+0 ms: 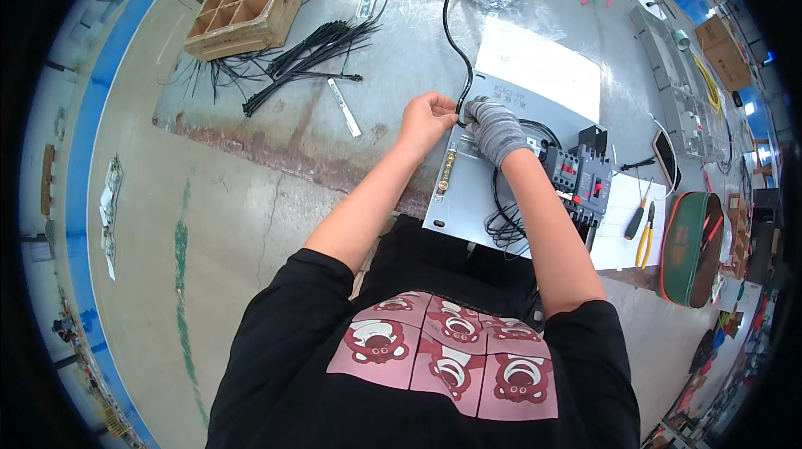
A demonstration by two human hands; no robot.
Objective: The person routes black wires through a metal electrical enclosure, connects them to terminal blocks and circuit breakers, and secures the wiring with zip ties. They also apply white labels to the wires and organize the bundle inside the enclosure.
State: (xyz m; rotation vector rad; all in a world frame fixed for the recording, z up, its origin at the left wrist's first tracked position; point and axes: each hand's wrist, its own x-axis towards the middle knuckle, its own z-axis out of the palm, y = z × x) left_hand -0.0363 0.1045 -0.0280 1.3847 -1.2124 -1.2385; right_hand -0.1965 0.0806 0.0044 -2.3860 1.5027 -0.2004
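Black cable (448, 31) arcs from the surface's (393, 60) far side to the left edge of the grey metal mounting plate (464, 215). There the bare left hand (430, 121) pinches it, fingertips nearly together; the gloved right hand (494, 127) curls alongside, its grip hidden. A loosened pinch could let the springy cable slip.

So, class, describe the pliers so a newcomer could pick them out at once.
On the big grey workbench, find the grey mounting plate under the gloved right hand. Just right of it, a white paper sheet holds two tools. The pliers have yellow handles; the neighbouring screwdriver has a dark one.
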